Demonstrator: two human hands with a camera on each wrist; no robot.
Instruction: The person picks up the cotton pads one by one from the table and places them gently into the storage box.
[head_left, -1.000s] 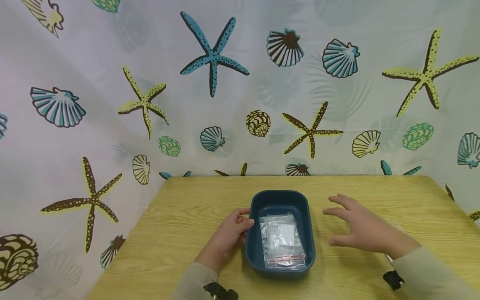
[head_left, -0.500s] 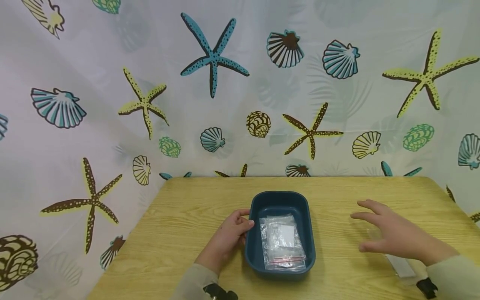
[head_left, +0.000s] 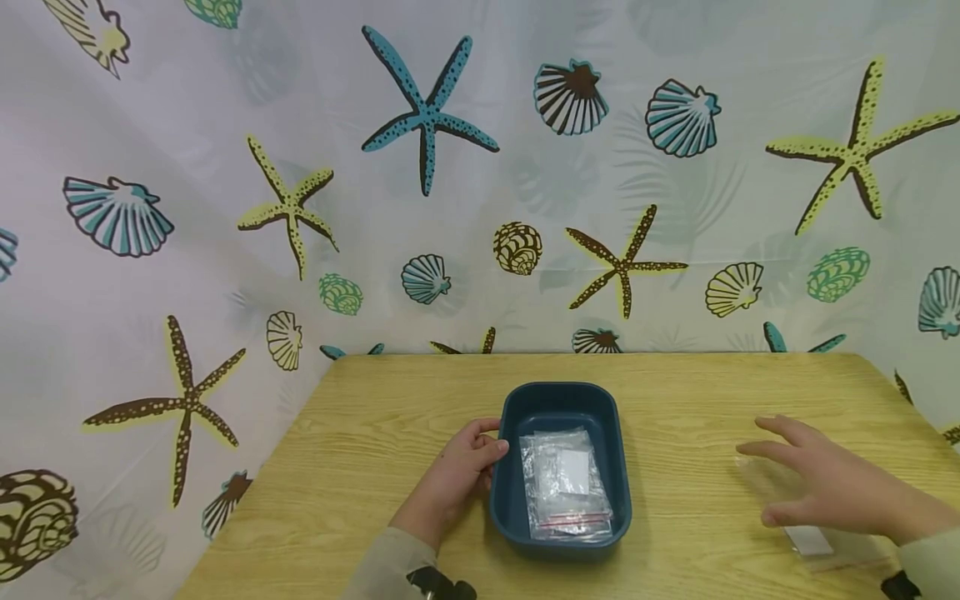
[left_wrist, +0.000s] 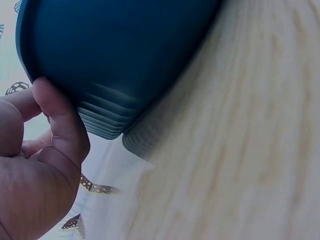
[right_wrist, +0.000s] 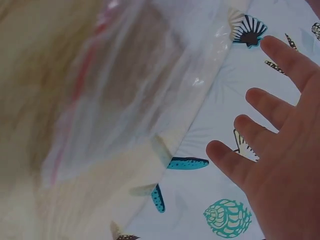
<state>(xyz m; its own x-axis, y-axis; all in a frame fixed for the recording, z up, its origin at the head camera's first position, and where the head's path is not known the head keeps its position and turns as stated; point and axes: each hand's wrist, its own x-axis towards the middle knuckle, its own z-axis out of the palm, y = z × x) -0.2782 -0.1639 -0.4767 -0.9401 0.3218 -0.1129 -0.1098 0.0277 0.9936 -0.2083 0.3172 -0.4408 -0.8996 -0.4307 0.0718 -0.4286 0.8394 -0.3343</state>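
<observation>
A dark blue rectangular tub (head_left: 558,398) stands at the middle of the table. Several clear zip bags (head_left: 546,493) with red seal strips lie inside it, a white label on the uppermost. My left hand (head_left: 467,460) holds the tub's left side, thumb at the rim; the left wrist view shows the tub's ribbed outer wall (left_wrist: 125,55) beside the thumb. On the right, my right hand (head_left: 832,485) hovers with fingers spread over another clear zip bag (head_left: 851,557) containing a white label. The right wrist view shows that bag's red strip (right_wrist: 82,75) beyond the hand; nothing is in the fingers.
The wooden table (head_left: 390,392) ends at the back against a white curtain (head_left: 465,300) printed with starfish and shells. The curtain also hangs along the left side. A dark strap (head_left: 438,583) sits at the left wrist.
My right hand has moved right, away from the tub, to above the bag on the right. The left hand, the tub and the bags inside have stayed put.
</observation>
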